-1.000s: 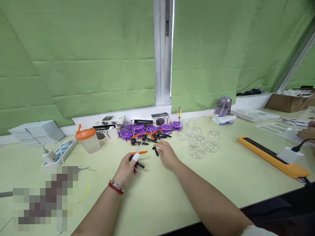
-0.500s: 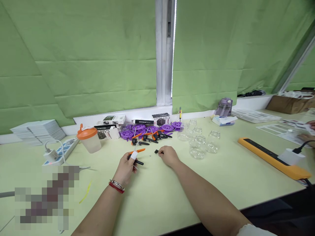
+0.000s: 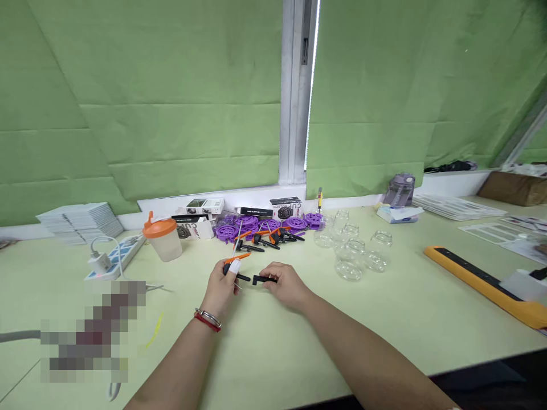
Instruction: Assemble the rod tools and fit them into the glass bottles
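Note:
My left hand (image 3: 222, 287), a white wrap round its thumb, is closed on a black and orange plastic part (image 3: 243, 277). A thin metal rod (image 3: 236, 242) sticks up from the same grip; I cannot tell whether it joins the part. To the right, my right hand (image 3: 288, 285) pinches a small black hooked piece (image 3: 260, 279). Its free end points left, a small gap from the black stem of the left hand's part. Just beyond the hands lie several similar black and orange parts (image 3: 267, 242), in front of a heap of purple plastic rings (image 3: 245, 226).
Several clear glass cups (image 3: 348, 267) stand right of the heap. Cup holder boxes (image 3: 199, 229) and an orange-lidded cup (image 3: 164, 242) are behind on the left. A white power strip (image 3: 134, 250) lies left, an orange one (image 3: 482, 287) right. A yellow strip (image 3: 156, 330) lies nearby.
My right hand has lifted the small black hooked piece from the tabletop and brought it closer to the left hand's part. The view has shifted slightly left.

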{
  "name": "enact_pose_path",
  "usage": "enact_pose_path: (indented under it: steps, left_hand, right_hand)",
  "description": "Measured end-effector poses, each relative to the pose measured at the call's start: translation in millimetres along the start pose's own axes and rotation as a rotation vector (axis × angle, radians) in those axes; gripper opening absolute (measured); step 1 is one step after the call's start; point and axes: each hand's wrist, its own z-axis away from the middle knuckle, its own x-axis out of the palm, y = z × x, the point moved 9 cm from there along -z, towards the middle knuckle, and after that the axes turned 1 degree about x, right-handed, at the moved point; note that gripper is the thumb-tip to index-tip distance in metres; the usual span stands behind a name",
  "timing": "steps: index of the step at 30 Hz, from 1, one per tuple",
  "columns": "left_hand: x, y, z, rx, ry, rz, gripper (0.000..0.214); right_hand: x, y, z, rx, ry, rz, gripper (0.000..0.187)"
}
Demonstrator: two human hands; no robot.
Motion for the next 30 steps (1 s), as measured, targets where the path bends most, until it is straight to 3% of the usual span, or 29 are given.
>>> enact_pose_path:
  steps: [14, 22, 30]
  left_hand:
    - [7.5, 5.2, 5.2, 0.001, -0.038, -0.048, 0.038]
    - [20.3, 1.8, 9.8, -0.119, -0.267, 0.162, 0.037]
    - [24.5, 2.5, 12.4, -0.144, -0.305, 0.214, 0.04]
  right_hand:
    - [15.8, -8.0, 5.1, 0.015, -0.063, -0.002, 0.018]
    - [8.1, -3.0, 4.5, 0.047, -0.026, -0.044, 0.011]
    - [19.1, 19.3, 5.8, 0.132, -0.085, -0.13, 0.008]
